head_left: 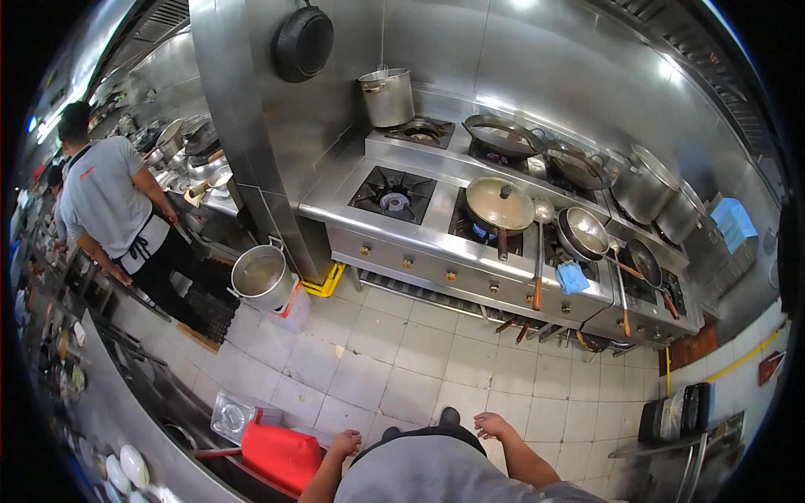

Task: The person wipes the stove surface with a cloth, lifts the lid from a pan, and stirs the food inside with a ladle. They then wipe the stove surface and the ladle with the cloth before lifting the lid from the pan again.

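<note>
My left hand (346, 442) hangs beside my body at the bottom of the head view. Its fingers are loosely bent, and I see nothing in it. On the other side, my right hand (490, 426) is held out over the floor, fingers a little apart and holding nothing. Neither hand touches the stove (386, 248) ahead. A lidded pan (500, 204) sits over a lit blue flame there. To its right are a ladle (544, 211) with a wooden handle, a pan with a strainer (587, 230), and a blue cloth (572, 277). A red object (281, 458) is nearest my left arm.
A person in a grey shirt (107, 189) stands at the left counter. A large pot (260, 277) stands on a white container by the pillar (243, 126). Woks (503, 138) and tall pots (646, 184) line the back burners. A black bin (675, 412) is at right.
</note>
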Demonstrator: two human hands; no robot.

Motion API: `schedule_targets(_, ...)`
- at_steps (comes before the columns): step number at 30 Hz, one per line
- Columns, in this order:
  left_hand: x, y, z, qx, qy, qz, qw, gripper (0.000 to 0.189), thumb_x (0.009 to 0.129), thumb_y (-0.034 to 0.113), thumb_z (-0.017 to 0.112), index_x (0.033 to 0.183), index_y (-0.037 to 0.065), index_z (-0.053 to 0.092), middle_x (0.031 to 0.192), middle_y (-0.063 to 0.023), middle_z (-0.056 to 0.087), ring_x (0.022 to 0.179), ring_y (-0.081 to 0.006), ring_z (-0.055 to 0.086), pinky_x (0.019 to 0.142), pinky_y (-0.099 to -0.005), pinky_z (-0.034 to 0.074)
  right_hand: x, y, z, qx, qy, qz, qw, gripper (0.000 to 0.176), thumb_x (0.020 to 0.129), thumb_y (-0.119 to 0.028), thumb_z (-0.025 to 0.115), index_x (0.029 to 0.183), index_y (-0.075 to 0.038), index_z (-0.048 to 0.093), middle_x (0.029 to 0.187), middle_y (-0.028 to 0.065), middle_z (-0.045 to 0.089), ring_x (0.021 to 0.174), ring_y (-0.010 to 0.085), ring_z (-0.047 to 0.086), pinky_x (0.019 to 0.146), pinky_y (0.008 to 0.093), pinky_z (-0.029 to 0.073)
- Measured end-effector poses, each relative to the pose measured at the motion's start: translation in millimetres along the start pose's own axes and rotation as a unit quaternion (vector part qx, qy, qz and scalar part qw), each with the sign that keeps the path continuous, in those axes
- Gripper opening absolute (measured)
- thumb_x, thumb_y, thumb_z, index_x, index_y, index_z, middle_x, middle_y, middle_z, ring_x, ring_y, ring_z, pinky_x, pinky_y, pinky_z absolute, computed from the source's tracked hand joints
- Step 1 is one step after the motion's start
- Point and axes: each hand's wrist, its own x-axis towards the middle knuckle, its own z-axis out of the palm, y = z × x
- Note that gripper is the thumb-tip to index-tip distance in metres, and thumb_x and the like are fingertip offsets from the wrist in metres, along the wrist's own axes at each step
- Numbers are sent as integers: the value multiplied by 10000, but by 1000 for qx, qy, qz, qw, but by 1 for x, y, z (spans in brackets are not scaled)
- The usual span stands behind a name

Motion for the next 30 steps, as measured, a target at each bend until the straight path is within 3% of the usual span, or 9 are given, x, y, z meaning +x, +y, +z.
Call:
schedule_targets(2,8,-19,0,22,-14,6,1000,404,813,280,543,1140,42,526,867,-97,616,603,-175,571,520,-318,492,4,8,-6,-26,21,24,999,387,828,-203,521,1185,-62,472,917,81,593,650,164,606,508,297,498)
schedule_targets(4,24,-51,-5,145,3,98,985,378,813,285,545,1098,37,551,826,-89,613,606,-185,587,498,-320,490,0,10,-6,-39,24,43,998,380,829,-210,524,1178,-67,475,893,72,598,645,156,600,502,294,493)
schedule_targets(5,8,-42,-6,145,3,99,984,378,813,285,545,1098,37,551,826,-89,613,606,-185,587,498,-320,490,0,14,-5,-40,15,54,998,376,830,-213,527,1175,-72,478,887,69,601,643,154,597,501,292,492)
schedule_targets(7,-47,-10,-9,155,17,3,988,352,810,284,542,1057,35,570,782,-80,602,583,-196,593,469,-330,488,0,24,-1,-37,-2,67,997,366,830,-223,532,1166,-85,492,887,63,606,639,152,589,514,295,494)
schedule_targets(10,-53,-32,-14,133,30,-32,990,341,812,277,535,1049,35,572,759,-76,590,548,-200,585,449,-333,488,1,34,6,-52,2,69,996,362,830,-229,531,1161,-85,500,893,61,607,637,153,589,514,292,492)
schedule_targets(13,-42,-64,-19,96,23,-20,995,343,811,268,535,1061,36,564,769,-74,588,538,-198,581,444,-325,484,3,36,5,-64,0,58,996,363,833,-233,529,1161,-78,504,896,67,608,639,152,593,512,292,499)
schedule_targets(19,-66,-22,-15,122,31,-39,991,356,810,273,538,1076,37,560,810,-76,588,555,-186,567,474,-308,485,7,31,2,-47,1,41,998,391,829,-226,533,1183,-67,491,888,81,608,659,158,609,514,298,506)
schedule_targets(30,-10,-29,-4,102,-25,-4,994,413,825,291,513,1170,65,504,891,-84,598,625,-188,574,511,-325,494,-2,23,4,-36,-7,34,999,412,817,-222,548,1189,-58,482,918,85,600,657,167,612,505,292,498)
